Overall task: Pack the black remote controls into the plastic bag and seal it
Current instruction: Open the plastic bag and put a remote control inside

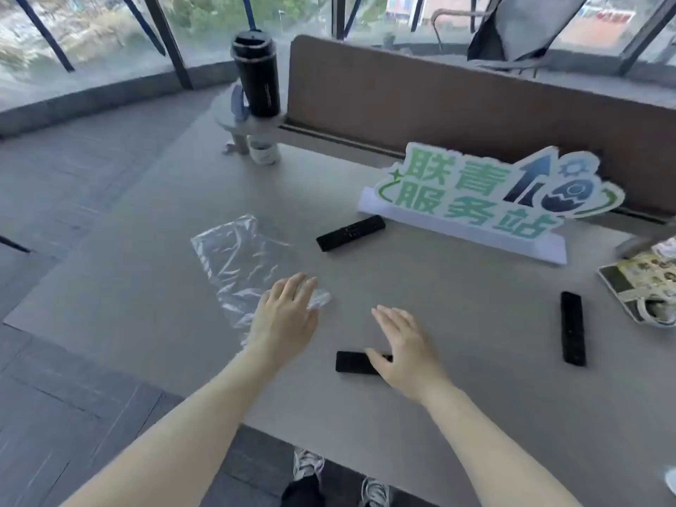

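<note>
My left hand (289, 309) lies flat and open on the near corner of the plastic bag (243, 263), my right hand (402, 347) is open over the closest remote (355, 362), gripping nothing. Two more remotes (350, 233) (573, 328) sit further out. Bag's probably flimsy and slippery, so I'd pinch its edge. Smooth grey table (457, 305), big windows around.

The near corner of the plastic bag (241, 267) is covered by the left hand (283, 318), so contact cannot be judged. One end of the nearest remote (356, 362) is hidden beneath the right hand (406, 354). The printed bag (643, 287) is cut off by the right edge. Buttons on the far remote (350, 233) are blurred. The sign (486, 197) hides the counter (439, 305) behind it.
</note>
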A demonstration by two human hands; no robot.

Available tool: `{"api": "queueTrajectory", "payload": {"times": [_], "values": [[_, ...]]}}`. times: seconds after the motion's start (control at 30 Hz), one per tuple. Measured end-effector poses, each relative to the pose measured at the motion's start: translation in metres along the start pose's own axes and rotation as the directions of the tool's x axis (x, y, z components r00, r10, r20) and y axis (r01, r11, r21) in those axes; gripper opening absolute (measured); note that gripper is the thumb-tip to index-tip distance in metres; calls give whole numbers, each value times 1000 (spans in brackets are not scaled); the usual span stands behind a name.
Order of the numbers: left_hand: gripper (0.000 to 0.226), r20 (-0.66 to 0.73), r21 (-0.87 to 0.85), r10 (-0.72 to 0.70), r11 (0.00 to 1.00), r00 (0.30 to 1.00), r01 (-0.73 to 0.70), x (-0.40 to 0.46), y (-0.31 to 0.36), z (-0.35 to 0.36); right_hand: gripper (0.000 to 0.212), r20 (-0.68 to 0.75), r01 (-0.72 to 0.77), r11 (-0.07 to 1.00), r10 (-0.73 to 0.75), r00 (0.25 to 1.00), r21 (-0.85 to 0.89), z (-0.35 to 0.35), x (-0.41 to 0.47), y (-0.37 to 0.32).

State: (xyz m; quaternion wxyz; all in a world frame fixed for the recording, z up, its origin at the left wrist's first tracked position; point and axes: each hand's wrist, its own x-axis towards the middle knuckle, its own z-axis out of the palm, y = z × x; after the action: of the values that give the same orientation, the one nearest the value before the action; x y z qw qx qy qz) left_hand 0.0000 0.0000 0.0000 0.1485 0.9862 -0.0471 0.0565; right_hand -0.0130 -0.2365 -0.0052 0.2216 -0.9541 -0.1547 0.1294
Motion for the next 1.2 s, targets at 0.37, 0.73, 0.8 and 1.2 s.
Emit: {"api": "queueTrajectory", "payload": {"times": [0.37, 0.73, 0.8, 1.2], "values": [[29, 259, 85, -223, 975, 940, 207, -9, -48, 50, 47, 263, -101, 947, 186, 947, -306, 41, 4, 22], [14, 132, -75, -76, 993, 988, 87, 25, -19, 24, 26, 278, -424, 777, 326, 904, 465, -8, 18, -30], [16, 107, -101, -35, 994, 994, 46, 31, -6, 15, 26, 256, -401, 796, 315, 914, 453, -24, 25, -37], [20, -45, -402, -127, 910, 991, 99, 45, 46, -27, 29, 242, -379, 548, 308, 920, 746, -64, 48, -71]]}}
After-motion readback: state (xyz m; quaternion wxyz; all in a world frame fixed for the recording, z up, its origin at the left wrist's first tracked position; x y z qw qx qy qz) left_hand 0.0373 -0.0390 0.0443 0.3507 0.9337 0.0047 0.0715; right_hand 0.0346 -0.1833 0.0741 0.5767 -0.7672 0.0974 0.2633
